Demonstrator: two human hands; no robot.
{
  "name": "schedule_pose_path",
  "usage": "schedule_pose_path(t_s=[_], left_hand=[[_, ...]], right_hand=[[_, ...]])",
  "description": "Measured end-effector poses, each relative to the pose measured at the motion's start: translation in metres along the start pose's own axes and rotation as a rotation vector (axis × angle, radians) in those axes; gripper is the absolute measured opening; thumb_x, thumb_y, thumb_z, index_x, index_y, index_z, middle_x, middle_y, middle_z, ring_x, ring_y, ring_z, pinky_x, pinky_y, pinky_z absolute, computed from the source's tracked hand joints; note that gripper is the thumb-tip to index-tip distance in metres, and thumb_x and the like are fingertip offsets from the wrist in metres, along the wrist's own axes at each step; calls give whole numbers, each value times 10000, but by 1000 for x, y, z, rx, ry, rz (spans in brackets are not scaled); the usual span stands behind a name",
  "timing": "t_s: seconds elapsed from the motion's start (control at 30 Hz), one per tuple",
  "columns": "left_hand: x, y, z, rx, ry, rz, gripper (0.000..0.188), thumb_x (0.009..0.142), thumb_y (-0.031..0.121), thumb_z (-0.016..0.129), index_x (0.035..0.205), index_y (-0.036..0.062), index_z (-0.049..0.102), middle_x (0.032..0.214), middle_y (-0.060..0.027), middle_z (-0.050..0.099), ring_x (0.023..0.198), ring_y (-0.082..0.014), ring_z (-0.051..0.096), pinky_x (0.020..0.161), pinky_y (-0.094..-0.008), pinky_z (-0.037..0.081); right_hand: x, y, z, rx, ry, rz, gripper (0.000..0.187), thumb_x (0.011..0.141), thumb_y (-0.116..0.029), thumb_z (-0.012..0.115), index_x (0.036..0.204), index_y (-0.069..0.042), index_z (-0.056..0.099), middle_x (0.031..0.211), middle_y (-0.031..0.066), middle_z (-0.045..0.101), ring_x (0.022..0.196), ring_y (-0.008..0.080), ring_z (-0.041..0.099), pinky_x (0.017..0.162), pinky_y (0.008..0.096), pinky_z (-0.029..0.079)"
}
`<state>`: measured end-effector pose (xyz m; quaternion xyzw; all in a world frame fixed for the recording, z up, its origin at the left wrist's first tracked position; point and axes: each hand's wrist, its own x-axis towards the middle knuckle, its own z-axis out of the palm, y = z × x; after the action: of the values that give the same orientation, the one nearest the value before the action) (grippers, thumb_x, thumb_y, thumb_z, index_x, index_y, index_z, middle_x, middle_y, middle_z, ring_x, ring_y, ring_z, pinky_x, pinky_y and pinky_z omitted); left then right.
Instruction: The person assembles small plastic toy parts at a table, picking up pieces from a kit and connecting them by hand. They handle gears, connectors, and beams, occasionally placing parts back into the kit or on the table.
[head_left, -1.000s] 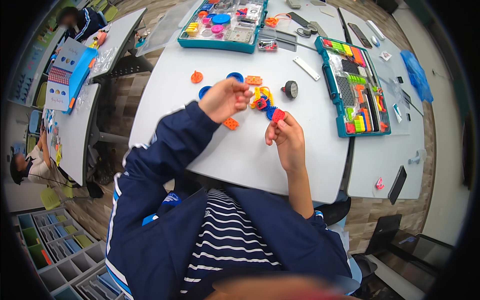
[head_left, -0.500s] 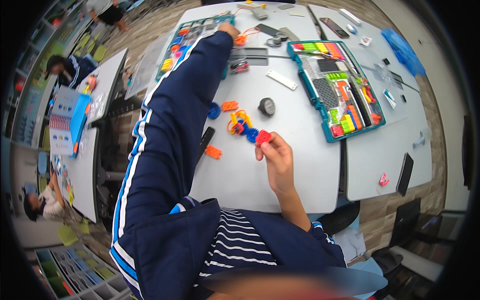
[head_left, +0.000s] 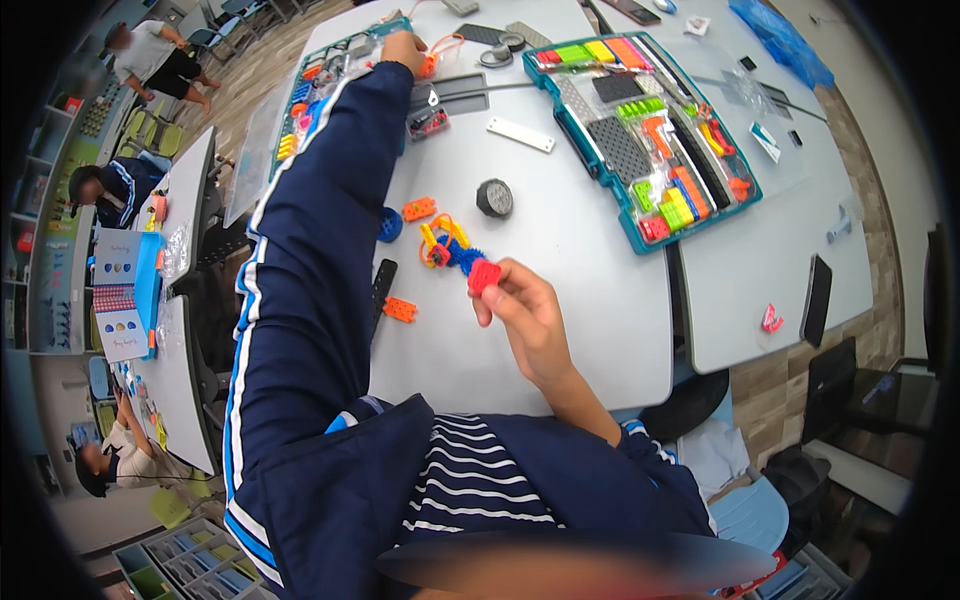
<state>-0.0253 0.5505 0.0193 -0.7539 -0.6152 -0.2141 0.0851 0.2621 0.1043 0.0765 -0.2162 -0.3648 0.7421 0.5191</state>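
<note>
My right hand (head_left: 532, 318) pinches a small pinkish-red building block (head_left: 485, 275) between thumb and fingers above the table. Just beyond it lie blue gears (head_left: 463, 257) and a yellow-and-orange assembly (head_left: 440, 240); the block overlaps the gears in view, and whether they are joined I cannot tell. My left arm stretches far forward, and my left hand (head_left: 404, 50) is at the far end of a teal parts case (head_left: 290, 125) filled with small coloured pieces. Its fingers are mostly hidden. Orange connector blocks (head_left: 419, 209), a blue wheel (head_left: 390, 225) and a black bar (head_left: 382, 287) lie beside my left sleeve.
A second open teal case (head_left: 645, 235) with coloured parts stands at the right. A black round wheel (head_left: 494, 198) and a white strip (head_left: 520, 134) lie mid-table. A black phone (head_left: 816, 298) rests on the right table. Other people (head_left: 120, 190) are at the left.
The view has shifted, so the table's things sit further left and the cases higher. My right hand still holds the red block; my left hand stays at the far case.
</note>
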Motion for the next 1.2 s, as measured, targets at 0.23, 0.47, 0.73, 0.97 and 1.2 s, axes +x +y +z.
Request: schedule_pose_path(t_s=[0.23, 0.47, 0.73, 0.97, 1.2], left_hand=[[-23, 28, -59, -9, -76, 259, 219, 837, 216, 709, 990, 86, 797, 1022, -183, 739, 1021, -343, 709, 931, -413, 551], [-125, 90, -151, -193, -85, 358, 231, 915, 249, 722, 1060, 72, 749, 1340, -183, 601, 1216, -369, 603, 1032, -409, 485], [-219, 110, -211, -143, -137, 369, 218, 917, 204, 726, 1103, 89, 722, 1407, -164, 564, 1302, -370, 541, 1072, -443, 458], [-258, 88, -241, -140, -174, 265, 244, 931, 173, 713, 1155, 74, 707, 1419, -152, 558, 1328, -349, 530, 1110, -434, 416], [-292, 71, -252, -154, -155, 124, 239, 928, 191, 723, 1139, 78, 720, 1390, -154, 580, 1309, -346, 545, 1087, -434, 442]], right_hand=[[-9, -27, -41, -856, 257, -503, 91, 970, -29, 650, 957, 25, 723, 916, 98, 711, 838, 173, 666, 796, 315, 524], [-17, -94, -133, -1235, 797, -546, 139, 875, -136, 800, 924, -6, 785, 873, 75, 702, 816, 175, 637, 785, 312, 501], [-8, -74, -147, -1538, 832, -519, 150, 847, -195, 808, 867, -50, 779, 847, 67, 679, 858, 239, 602, 804, 393, 471], [-8, -73, -145, -1608, 799, -471, 165, 845, -200, 815, 875, -42, 776, 848, 68, 675, 864, 234, 597, 798, 385, 471], [-7, -71, -147, -1549, 782, -481, 166, 907, -198, 757, 889, -34, 774, 876, 77, 668, 884, 246, 589, 816, 385, 467]])
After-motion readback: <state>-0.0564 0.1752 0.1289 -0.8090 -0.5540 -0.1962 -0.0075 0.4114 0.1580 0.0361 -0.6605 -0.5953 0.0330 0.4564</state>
